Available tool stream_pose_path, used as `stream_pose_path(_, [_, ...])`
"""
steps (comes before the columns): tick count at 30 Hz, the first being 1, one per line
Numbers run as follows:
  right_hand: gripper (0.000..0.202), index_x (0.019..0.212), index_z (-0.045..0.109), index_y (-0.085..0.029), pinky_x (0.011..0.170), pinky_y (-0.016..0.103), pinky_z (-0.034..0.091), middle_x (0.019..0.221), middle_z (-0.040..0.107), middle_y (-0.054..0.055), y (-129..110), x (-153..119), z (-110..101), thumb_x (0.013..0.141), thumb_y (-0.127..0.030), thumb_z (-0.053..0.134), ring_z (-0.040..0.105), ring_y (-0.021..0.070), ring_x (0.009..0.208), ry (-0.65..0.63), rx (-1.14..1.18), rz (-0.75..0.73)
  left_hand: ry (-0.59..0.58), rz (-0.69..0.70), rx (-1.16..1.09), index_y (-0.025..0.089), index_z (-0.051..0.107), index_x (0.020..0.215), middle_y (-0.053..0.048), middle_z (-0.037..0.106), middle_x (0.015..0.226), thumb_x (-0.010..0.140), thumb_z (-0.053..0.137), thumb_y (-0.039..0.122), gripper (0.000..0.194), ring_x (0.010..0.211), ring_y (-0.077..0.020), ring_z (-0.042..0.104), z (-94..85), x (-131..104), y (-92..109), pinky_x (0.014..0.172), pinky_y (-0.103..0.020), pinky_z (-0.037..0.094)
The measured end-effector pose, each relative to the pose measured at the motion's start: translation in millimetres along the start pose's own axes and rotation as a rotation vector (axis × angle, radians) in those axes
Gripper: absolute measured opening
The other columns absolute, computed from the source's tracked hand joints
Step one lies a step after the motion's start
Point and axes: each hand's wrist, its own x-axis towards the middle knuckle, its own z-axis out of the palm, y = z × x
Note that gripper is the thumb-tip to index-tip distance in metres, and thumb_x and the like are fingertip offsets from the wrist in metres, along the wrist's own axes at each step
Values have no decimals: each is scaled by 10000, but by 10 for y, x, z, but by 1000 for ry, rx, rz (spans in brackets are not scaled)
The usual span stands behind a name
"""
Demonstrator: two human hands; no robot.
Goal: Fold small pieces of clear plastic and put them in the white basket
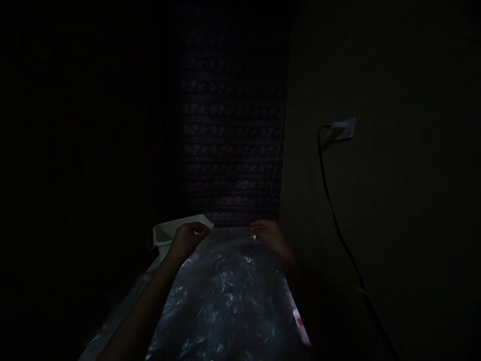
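Note:
A wide sheet of clear, crinkled plastic film (225, 296) spreads between my forearms and catches faint light. My left hand (188, 238) pinches its far left corner between thumb and fingers. At the far right corner, my right hand (269, 234) has its fingers bent over the film's edge, closed on it as far as the dim light shows. The film's top edge runs taut between the two hands. Whether it is a flat sheet or a bag I cannot tell.
Behind my left hand stands a white plastic bin (165, 231). A patterned blind (233, 130) with a looped cord (277, 198) hangs ahead. On the right wall, a black cable (332, 210) runs down from a plug in a socket (349, 129). A white-and-red item (299, 321) lies by my right forearm.

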Motion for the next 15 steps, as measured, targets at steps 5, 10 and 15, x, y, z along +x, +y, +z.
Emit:
stream_pose_path(5, [198, 696, 558, -118, 450, 210, 369, 583, 561, 19, 41, 15, 23, 544, -142, 433, 499, 95, 492, -40, -24, -37, -46, -141, -139, 118, 545, 648, -37, 564, 582, 576, 436, 331, 249, 467, -140, 526, 16, 45, -2, 417, -231, 387])
stream_pose_path(10, [265, 785, 543, -137, 508, 210, 383, 683, 570, 25, 71, 25, 8, 541, -133, 440, 515, 98, 592, -91, 8, -155, -13, -124, -331, 103, 512, 748, -32, 552, 586, 574, 455, 313, 279, 497, -133, 534, 140, 80, -42, 453, -234, 412])
stream_pose_path(15, [177, 690, 555, -126, 539, 235, 389, 657, 572, 36, 79, 62, -89, 561, -212, 468, 520, 109, 585, -29, -28, -142, -53, -34, -262, 122, 561, 678, -34, 578, 593, 560, 483, 363, 279, 556, -141, 537, 186, 79, -108, 524, -241, 410])
